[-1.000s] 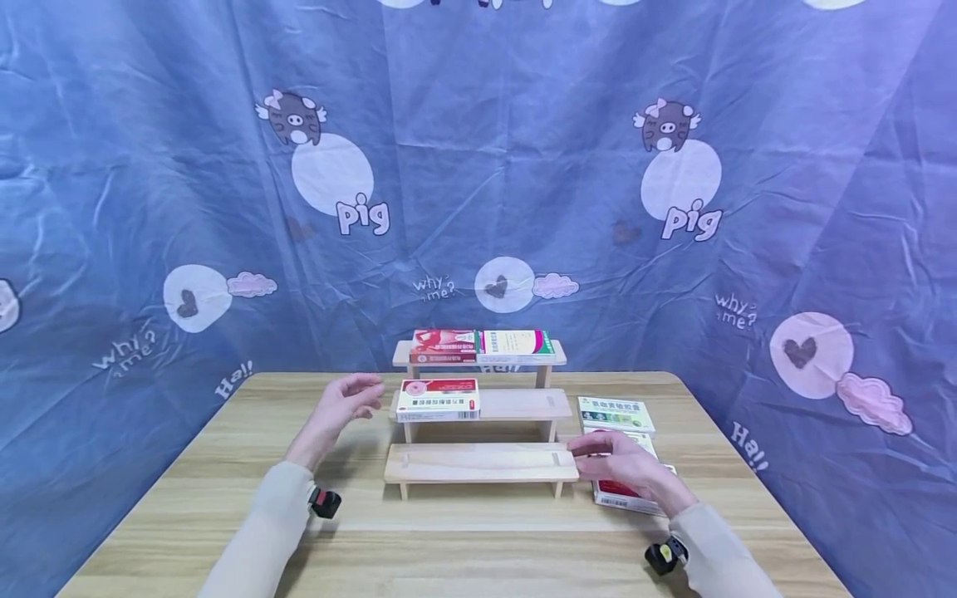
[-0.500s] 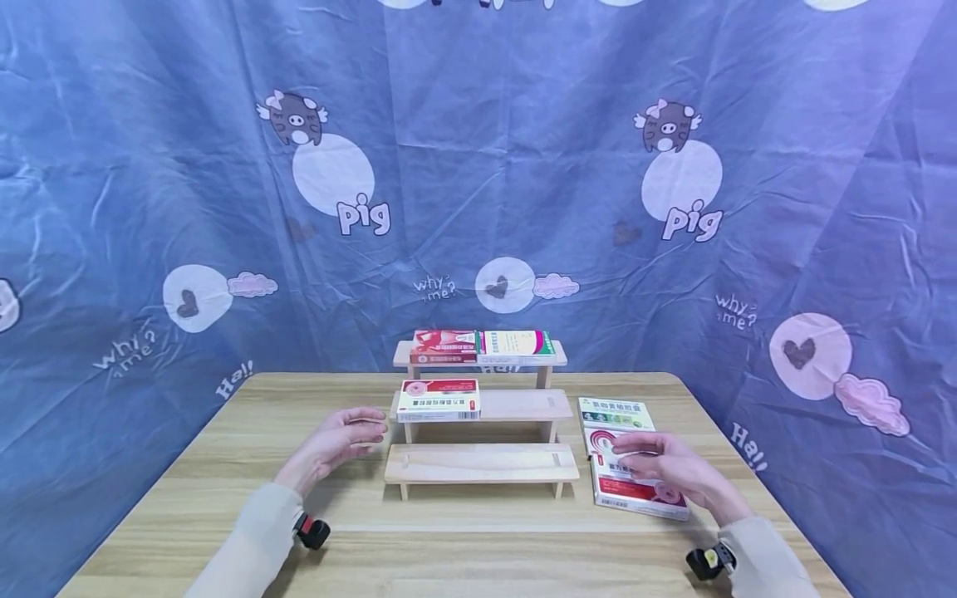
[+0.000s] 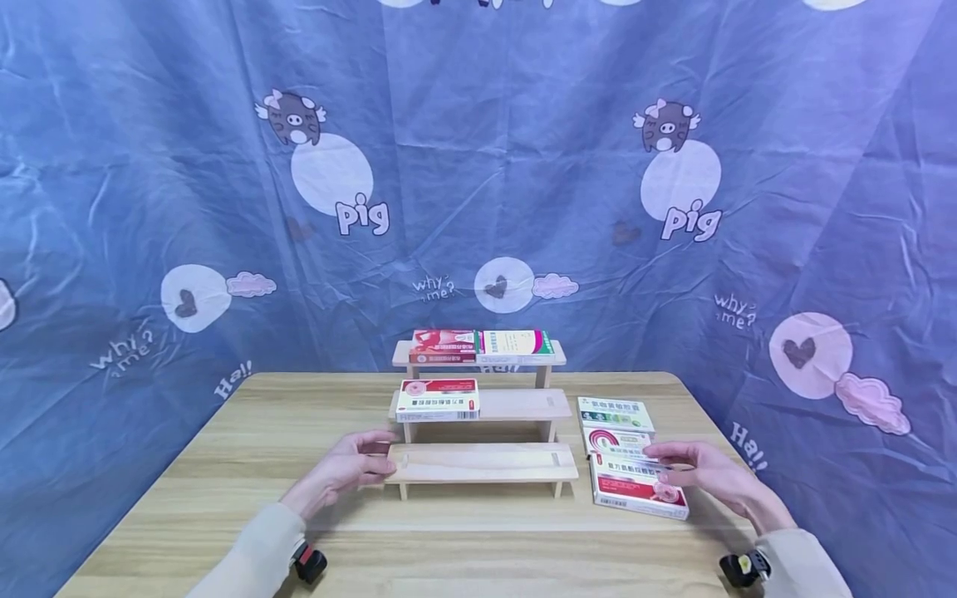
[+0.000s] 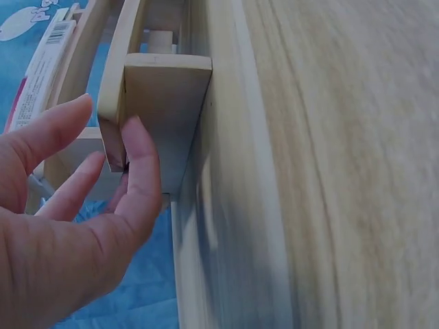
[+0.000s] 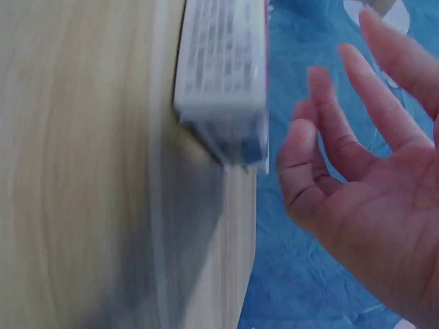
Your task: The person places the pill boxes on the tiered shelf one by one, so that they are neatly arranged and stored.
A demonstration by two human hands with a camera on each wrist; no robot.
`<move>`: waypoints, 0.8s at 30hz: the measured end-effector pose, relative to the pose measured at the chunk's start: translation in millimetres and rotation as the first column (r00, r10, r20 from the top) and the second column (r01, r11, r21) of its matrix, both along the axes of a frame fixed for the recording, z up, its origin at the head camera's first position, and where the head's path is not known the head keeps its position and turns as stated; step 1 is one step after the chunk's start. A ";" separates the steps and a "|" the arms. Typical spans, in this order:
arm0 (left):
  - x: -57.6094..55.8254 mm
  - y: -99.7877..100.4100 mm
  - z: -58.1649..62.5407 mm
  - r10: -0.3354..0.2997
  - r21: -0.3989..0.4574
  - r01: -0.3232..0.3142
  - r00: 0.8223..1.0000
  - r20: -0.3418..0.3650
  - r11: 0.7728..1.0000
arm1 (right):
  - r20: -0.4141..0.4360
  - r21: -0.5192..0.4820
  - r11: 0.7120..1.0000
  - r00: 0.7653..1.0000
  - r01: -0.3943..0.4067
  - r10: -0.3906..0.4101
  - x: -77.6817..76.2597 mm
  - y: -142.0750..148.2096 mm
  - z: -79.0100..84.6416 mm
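In the head view a three-step wooden display rack (image 3: 482,463) stands mid-table. My left hand (image 3: 344,473) is at the left end of its lowest step. The left wrist view shows the fingers (image 4: 143,154) of that hand on either side of the plank end, one fingertip at its edge, the index finger apart from it. My right hand (image 3: 710,477) hovers over the right side of a red-and-white medicine box (image 3: 631,497), its fingers loosely bent. From the right wrist, a gap separates the hand (image 5: 370,157) and a box end (image 5: 219,68).
Behind the near medicine box lie another white box with red rings (image 3: 616,442) and a green-and-white box (image 3: 615,413). One medicine box (image 3: 437,401) lies on the middle step. A red box (image 3: 443,346) and a green-edged box (image 3: 516,344) lie on the top step. A blue curtain (image 3: 478,166) hangs behind.
My left hand has come down from beside the middle step to the lowest step's end. My right hand has left the rack's right end and moved right, uncovering the near medicine boxes.
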State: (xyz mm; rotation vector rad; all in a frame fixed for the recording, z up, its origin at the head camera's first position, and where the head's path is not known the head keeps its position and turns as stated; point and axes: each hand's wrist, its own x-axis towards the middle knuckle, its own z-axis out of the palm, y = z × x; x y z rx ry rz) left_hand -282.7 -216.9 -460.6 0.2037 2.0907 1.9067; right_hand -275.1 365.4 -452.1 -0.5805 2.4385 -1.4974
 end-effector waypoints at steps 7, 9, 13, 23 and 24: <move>1.7 1.4 -1.0 -0.046 0.041 0.045 0.999 0.014 0.998 | -0.004 0.000 0.998 0.998 -0.067 0.067 3.7 10.9 -5.1; 1.6 1.2 -1.8 -0.050 0.050 0.049 0.999 0.018 0.998 | -0.016 0.009 0.998 0.998 -0.067 0.067 3.6 13.0 -7.6; 1.6 1.2 -3.4 -0.052 0.059 0.050 0.998 0.030 0.997 | -0.051 0.030 0.996 0.995 -0.082 0.084 1.3 16.0 -12.9; 1.0 1.3 -5.2 -0.056 0.040 0.055 0.998 0.024 0.998 | -0.071 0.077 0.968 0.967 -0.239 0.244 -1.3 19.9 -17.5; 0.7 1.2 -5.2 -0.055 0.038 0.054 0.998 0.021 0.998 | -0.058 0.079 0.967 0.968 -0.240 0.245 -0.7 19.7 -17.2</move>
